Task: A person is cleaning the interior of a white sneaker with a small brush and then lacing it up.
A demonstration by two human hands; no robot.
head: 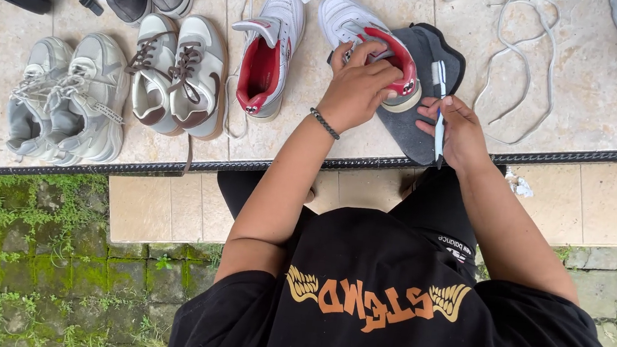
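Two hands work at the front edge of the tiled tabletop, right of its middle. The left hand is curled down over the heel opening of a white sneaker with red lining, fingers tucked into the collar and gripping it. That shoe lies on a dark grey cloth, which overhangs the front edge slightly. The right hand rests on the cloth just beside the shoe, thumb and fingers closed around a slim pen-like tool (white barrel, dark tip pointing toward the person). Its mate, a second white and red sneaker, lies just to the left. Further left sit a white and brown pair, then a pale grey pair near the left edge. A loose white lace lies right of the cloth.
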